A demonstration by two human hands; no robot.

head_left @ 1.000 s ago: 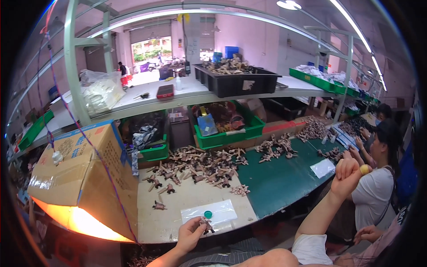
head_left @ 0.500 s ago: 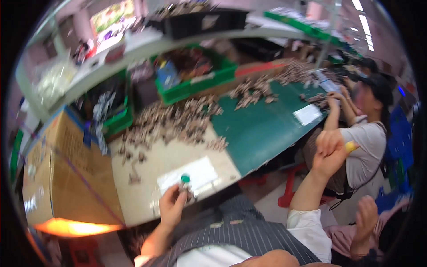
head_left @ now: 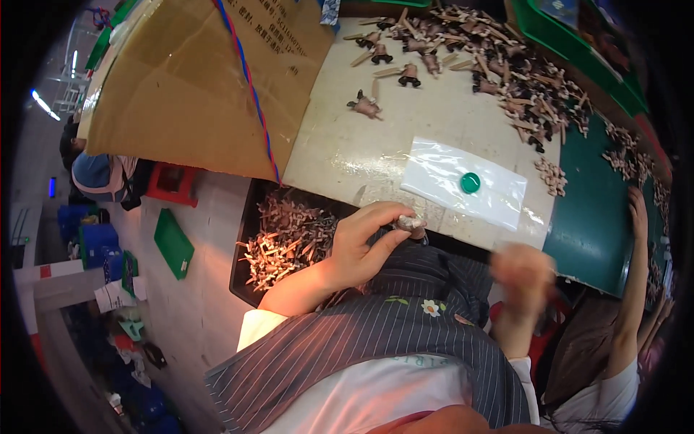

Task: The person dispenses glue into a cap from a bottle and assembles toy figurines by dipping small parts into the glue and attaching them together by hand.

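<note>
My left hand (head_left: 365, 246) is above my lap at the table's front edge, thumb and fingers pinched round a small brown-and-white piece (head_left: 410, 223). Most of that piece is hidden by the fingertips, so its kind cannot be told. Just beyond it, a flat white plastic bag (head_left: 434, 170) lies on the table, with a round green cap (head_left: 470, 183) on top. My right hand (head_left: 522, 278) hovers right of my lap, smeared by motion. Whether it holds anything cannot be told.
Many small brown figure parts (head_left: 499, 65) are spread over the pale tabletop (head_left: 347, 137). A cardboard box (head_left: 195, 87) stands at left, a black bin (head_left: 282, 246) of similar parts below it. At right, a co-worker's arm (head_left: 629, 289) reaches over the green mat (head_left: 589, 231).
The view has swung, bringing the black bin and floor at left into sight. My right hand has come down from beside the co-worker. The green cap now shows apart from my left hand.
</note>
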